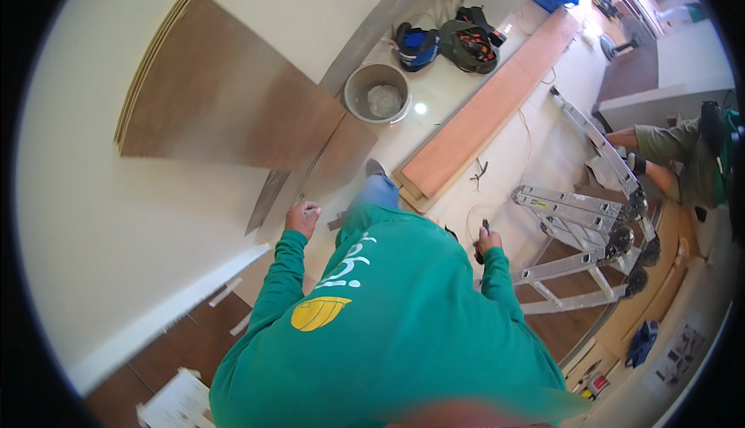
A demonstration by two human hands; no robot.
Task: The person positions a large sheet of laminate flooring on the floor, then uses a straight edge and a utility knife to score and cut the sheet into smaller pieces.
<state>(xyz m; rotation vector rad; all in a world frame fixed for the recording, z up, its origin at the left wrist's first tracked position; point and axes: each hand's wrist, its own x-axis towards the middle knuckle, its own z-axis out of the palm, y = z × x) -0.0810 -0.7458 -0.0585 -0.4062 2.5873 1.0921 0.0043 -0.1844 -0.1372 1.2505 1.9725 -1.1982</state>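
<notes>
My left hand [302, 219] is closed, with thumb and fingers pinched together near the lower edge of brown boards [225, 90] leaning on the white wall. Whatever it pinches is too small to make out. A narrower brown panel [339, 152] stands beside those boards. On the other side of my body, my right hand [488, 242] is wrapped round a dark hand tool [486, 227], whose kind is mostly hidden by the fingers. Below that hand lies the pale tiled floor.
A grey bucket [378, 94] stands by the wall, near open tool bags [469, 45]. Long reddish-brown planks [485, 114] lie stacked ahead. A folding aluminium ladder [570, 207] is at the right, with another person [675, 156] beyond it. A thin cable [528, 129] crosses the tiles.
</notes>
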